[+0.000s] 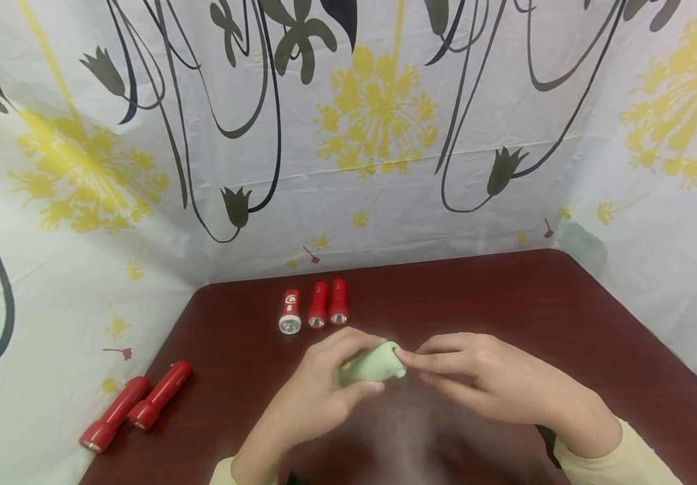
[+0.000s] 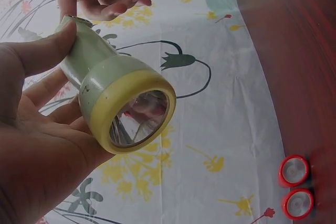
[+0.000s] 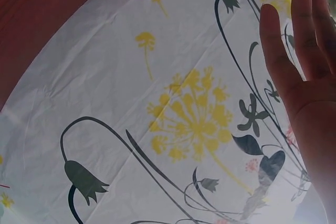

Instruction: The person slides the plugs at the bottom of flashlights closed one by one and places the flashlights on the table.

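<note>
**Green flashlight in left-hand grasp, right fingertip on its tail**

Going left to right, as we see it from the head view. Well left of all fingers: two red flashlights, the outer one (image 1: 114,414) and the inner one (image 1: 161,396), lying side by side at the table (image 1: 506,296) edge. Beyond the left fingertips, on the far side: a white-rimmed red flashlight (image 1: 291,312), then two slim red flashlights (image 1: 328,303) next to each other, lenses toward us.

Left hand (image 1: 324,387): grasping. Fingers curl round the far side of the green flashlight (image 1: 372,367), thumb along its near side. Body sits between them, held up off the table. Left wrist view: lamp head sticks out past the grip on the palm side, yellow rim (image 2: 100,121) and lens (image 2: 139,121) facing the camera, tail beyond the thumb tip.

Right hand (image 1: 481,377): not clenched, released and fairly straight. Index tip meets the flashlight's tail end, just right of the left fingers; we can't tell how hard it presses. Other fingers reach out beside it. Right wrist view agrees: extended fingers, a sliver of green by the tips.

Right of those fingers: pale sleeve (image 1: 615,458) at the wrist. Behind both hands: flower-print cloth (image 1: 378,222).
</note>
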Demonstrator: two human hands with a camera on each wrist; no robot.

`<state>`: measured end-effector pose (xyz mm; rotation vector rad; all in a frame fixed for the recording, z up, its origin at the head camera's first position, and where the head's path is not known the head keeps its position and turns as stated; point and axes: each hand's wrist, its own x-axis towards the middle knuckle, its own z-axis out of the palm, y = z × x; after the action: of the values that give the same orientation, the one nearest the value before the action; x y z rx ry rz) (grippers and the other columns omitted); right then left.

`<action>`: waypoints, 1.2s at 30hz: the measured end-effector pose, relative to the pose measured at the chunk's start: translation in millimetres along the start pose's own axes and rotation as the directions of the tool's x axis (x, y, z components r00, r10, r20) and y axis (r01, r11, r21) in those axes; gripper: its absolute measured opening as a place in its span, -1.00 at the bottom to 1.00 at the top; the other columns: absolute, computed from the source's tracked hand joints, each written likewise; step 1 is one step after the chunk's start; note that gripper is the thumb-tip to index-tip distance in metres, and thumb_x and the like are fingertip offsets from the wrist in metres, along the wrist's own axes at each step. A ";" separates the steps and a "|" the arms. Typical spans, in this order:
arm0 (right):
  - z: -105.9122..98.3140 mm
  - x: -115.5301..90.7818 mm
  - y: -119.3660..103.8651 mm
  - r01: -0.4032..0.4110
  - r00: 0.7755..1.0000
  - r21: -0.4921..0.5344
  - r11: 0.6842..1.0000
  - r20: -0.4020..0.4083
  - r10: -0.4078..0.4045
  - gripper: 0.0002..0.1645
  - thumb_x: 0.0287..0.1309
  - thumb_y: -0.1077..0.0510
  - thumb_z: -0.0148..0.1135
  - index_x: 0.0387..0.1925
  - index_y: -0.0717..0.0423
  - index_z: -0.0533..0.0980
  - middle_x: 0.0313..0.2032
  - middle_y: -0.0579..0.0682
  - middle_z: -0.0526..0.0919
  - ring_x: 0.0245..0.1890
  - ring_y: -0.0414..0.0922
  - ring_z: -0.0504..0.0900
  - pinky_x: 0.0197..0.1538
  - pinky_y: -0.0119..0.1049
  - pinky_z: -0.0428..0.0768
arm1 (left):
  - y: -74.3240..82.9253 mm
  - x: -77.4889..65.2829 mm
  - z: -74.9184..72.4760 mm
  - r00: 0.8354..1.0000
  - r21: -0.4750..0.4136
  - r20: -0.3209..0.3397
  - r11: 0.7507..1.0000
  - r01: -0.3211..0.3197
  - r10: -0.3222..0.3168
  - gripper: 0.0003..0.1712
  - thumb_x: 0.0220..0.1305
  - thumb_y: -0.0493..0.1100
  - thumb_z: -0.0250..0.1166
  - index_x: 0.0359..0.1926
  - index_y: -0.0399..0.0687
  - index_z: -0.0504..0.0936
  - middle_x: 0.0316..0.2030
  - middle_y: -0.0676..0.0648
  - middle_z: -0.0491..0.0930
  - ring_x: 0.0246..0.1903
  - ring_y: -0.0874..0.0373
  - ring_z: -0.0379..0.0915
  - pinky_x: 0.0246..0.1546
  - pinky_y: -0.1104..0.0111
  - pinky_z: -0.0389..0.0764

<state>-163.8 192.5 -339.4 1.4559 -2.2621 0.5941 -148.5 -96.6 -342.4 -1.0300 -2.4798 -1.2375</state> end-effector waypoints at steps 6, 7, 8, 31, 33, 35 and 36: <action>-2.6 -0.3 1.5 0.009 1.000 -0.018 1.000 -0.008 -0.009 -0.28 0.29 0.21 0.47 0.41 -0.32 0.54 0.03 -0.39 0.69 -0.10 -0.47 0.63 0.02 -0.60 0.56 | -0.1 -0.3 -0.1 0.998 -0.029 0.015 0.997 0.067 -0.066 -0.46 0.19 -0.20 0.60 0.16 0.27 0.69 -0.02 0.30 0.67 -0.05 0.32 0.57 0.03 0.35 0.68; -2.9 -0.3 1.7 0.013 1.000 -0.021 1.000 -0.010 -0.013 -0.29 0.30 0.21 0.46 0.41 -0.32 0.54 0.03 -0.39 0.69 -0.10 -0.47 0.63 0.02 -0.60 0.56 | -0.2 -0.4 0.0 0.997 -0.034 0.015 0.996 0.081 -0.081 -0.47 0.18 -0.19 0.61 0.15 0.28 0.69 -0.03 0.31 0.67 -0.06 0.32 0.58 0.02 0.36 0.69; -3.0 -0.2 1.9 0.017 1.000 -0.023 1.000 -0.013 -0.018 -0.29 0.31 0.21 0.45 0.42 -0.31 0.54 0.03 -0.39 0.69 -0.10 -0.47 0.63 0.02 -0.60 0.56 | -0.3 -0.4 0.1 0.996 -0.037 0.014 0.995 0.092 -0.092 -0.47 0.18 -0.18 0.61 0.14 0.28 0.69 -0.03 0.31 0.67 -0.07 0.32 0.58 0.02 0.36 0.70; -0.8 -4.2 6.2 0.012 1.000 -0.067 0.998 -0.018 -0.014 -0.32 0.33 0.19 0.42 0.42 -0.29 0.54 -0.01 -0.35 0.72 -0.10 -0.40 0.68 0.00 -0.53 0.58 | -4.1 3.8 0.7 0.964 -0.097 -0.040 0.961 0.259 -0.263 -0.53 0.19 -0.12 0.60 0.07 0.14 0.61 -0.13 0.15 0.71 -0.27 0.26 0.64 -0.14 0.35 0.70; -0.2 -5.1 7.3 0.004 1.000 -0.069 0.998 -0.011 -0.005 -0.30 0.31 0.21 0.43 0.42 -0.30 0.53 -0.02 -0.35 0.71 -0.11 -0.40 0.67 0.00 -0.54 0.57 | -5.5 5.8 0.2 0.960 -0.086 -0.066 0.960 0.266 -0.272 -0.51 0.17 -0.11 0.61 0.06 0.13 0.57 -0.15 0.14 0.71 -0.29 0.25 0.63 -0.17 0.34 0.71; 0.4 -6.2 8.7 -0.008 1.000 -0.074 0.997 -0.004 0.008 -0.27 0.28 0.22 0.45 0.42 -0.32 0.53 -0.03 -0.37 0.71 -0.12 -0.41 0.66 0.00 -0.54 0.57 | -7.5 8.2 -0.5 0.955 -0.073 -0.094 0.959 0.275 -0.282 -0.48 0.16 -0.11 0.61 0.06 0.11 0.54 -0.13 0.13 0.71 -0.28 0.25 0.64 -0.19 0.35 0.71; 0.8 -6.8 9.5 -0.017 1.000 -0.079 0.997 0.002 0.018 -0.25 0.26 0.23 0.46 0.42 -0.33 0.53 -0.02 -0.37 0.70 -0.11 -0.42 0.66 -0.01 -0.54 0.57 | -8.6 9.7 -0.8 0.953 -0.062 -0.106 0.958 0.280 -0.285 -0.47 0.16 -0.11 0.62 0.06 0.10 0.52 -0.13 0.12 0.71 -0.29 0.24 0.64 -0.22 0.35 0.71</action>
<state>-169.9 200.7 -345.0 1.4011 -2.2756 0.5028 -161.4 -95.9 -343.1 -0.6065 -2.5844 -1.3953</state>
